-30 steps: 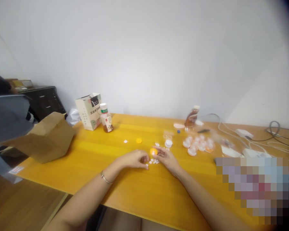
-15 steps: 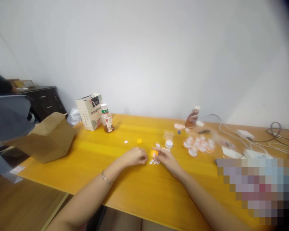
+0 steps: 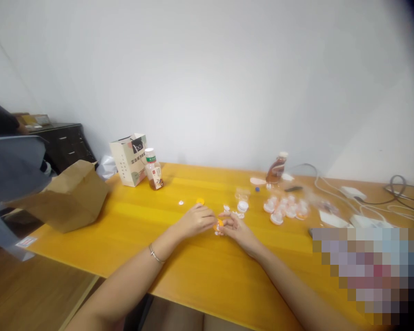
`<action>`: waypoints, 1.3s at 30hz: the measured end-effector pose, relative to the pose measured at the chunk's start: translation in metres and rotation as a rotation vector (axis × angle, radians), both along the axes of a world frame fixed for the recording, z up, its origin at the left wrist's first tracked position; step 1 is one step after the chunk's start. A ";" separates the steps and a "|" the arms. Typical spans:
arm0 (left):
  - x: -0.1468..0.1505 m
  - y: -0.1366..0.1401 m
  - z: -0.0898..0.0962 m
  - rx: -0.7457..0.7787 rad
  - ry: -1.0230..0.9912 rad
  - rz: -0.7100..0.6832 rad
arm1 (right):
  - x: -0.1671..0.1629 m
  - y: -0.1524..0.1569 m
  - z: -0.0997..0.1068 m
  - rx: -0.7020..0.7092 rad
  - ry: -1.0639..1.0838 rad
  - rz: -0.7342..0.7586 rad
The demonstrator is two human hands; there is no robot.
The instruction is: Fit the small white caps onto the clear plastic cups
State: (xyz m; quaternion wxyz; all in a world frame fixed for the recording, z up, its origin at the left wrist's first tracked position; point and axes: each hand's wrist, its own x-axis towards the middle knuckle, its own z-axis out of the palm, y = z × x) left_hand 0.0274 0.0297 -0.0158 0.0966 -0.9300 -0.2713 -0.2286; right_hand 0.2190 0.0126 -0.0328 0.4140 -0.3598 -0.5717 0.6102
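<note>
While the right hand (image 3: 238,230) pinches a small round orange plastic disc (image 3: 220,225) between thumb and fingers, the left hand (image 3: 196,220) has its bent fingers close together at the opposite edge; whether they grip it cannot be told. Small white flat pieces (image 3: 217,233) lie just under the fingers on the yellow wooden worktop (image 3: 193,276).

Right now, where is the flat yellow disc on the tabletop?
In the head view, slightly left of centre, the flat yellow disc lies on the wooden table, just beyond the left hand and right of a small white piece.
</note>
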 end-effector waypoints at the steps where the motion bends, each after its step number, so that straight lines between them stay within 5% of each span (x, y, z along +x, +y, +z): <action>1: 0.000 0.000 0.000 0.017 0.011 -0.007 | 0.000 0.000 0.000 0.005 0.006 0.004; 13: -0.001 0.001 0.005 0.156 0.053 -0.076 | -0.001 -0.002 0.003 0.048 0.054 0.031; 39: -0.003 -0.006 0.014 -0.082 -0.121 -0.230 | 0.001 -0.004 0.004 0.136 0.029 -0.059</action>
